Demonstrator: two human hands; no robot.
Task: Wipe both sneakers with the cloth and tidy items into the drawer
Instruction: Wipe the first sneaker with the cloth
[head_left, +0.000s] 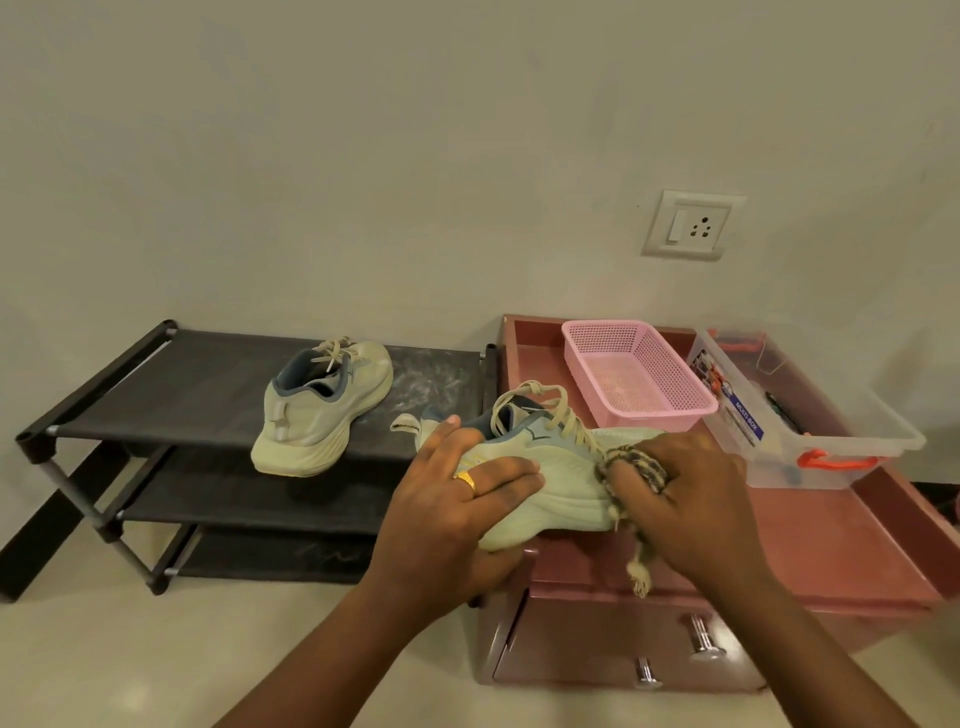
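Over the worktop (831, 545), my left hand (467, 493) grips the sneaker (566, 470) by its heel, while my right hand (696, 483) clutches the cloth (634, 460) toward its toe.

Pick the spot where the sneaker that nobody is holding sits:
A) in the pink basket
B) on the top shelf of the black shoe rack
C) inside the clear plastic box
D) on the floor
B: the loose sneaker rests on the top shelf of the black shoe rack, while the left hand grips the held sneaker and the right hand presses the cloth to it.
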